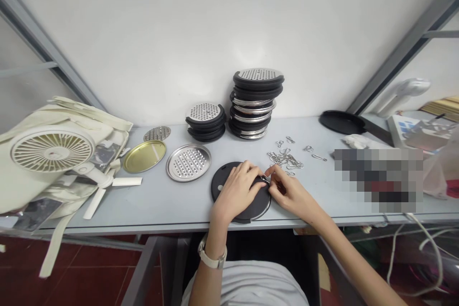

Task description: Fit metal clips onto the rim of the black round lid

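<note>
A round black disc [247, 208] with a shiny metal edge lies flat near the table's front. My left hand [242, 184] rests on top of it, thumb and fingers bent around a small metal clip [264, 179] at the disc's upper right edge. My right hand [287, 189] pinches at that same clip from the right. Behind my hands lies a loose pile of wire clips [286, 158]. A metal grater disc [189, 162] sits left of the black one.
Behind stand a tall stack of black and metal discs [253, 119] and a shorter stack [205, 126]. Left are a gold lid [144, 156], a perforated disc [157, 134], a white fan [53, 150] and a cream bag [79, 119]. Right is a black pan [342, 122].
</note>
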A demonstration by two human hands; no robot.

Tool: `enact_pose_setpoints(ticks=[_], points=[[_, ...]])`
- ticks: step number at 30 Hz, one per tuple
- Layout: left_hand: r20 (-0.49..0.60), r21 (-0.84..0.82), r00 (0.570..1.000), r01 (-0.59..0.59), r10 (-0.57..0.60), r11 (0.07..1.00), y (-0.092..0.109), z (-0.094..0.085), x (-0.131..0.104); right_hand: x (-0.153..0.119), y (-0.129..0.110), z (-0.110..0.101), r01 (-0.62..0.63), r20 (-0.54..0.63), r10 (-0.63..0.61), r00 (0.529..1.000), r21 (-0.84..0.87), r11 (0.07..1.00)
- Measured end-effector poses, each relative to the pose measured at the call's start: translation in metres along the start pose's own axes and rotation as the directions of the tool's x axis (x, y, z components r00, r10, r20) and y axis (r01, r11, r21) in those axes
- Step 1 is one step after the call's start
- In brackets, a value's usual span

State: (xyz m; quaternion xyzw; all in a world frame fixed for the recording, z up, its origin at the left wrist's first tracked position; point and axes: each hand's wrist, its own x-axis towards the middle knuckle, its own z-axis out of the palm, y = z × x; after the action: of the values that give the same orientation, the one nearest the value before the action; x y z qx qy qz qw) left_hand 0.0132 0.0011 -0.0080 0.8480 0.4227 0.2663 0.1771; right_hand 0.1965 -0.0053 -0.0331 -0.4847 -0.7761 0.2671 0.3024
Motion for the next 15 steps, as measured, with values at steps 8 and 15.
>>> enact_pose_setpoints(ticks=[8, 15], points=[[-0.005, 0.001, 1.0, -0.008, 0.008, 1.0, -0.0013, 0.0009, -0.0006, 0.0, -0.0014, -0.0005, -0.01, 0.015, 0.01, 1.0, 0.014, 1.0], [-0.001, 0.031, 1.0, -0.018, 0.018, 0.999, -0.0004, -0.0002, -0.0003, -0.0005, -0.0004, -0.0013, -0.003, 0.01, 0.003, 1.0, -0.004, 1.0]])
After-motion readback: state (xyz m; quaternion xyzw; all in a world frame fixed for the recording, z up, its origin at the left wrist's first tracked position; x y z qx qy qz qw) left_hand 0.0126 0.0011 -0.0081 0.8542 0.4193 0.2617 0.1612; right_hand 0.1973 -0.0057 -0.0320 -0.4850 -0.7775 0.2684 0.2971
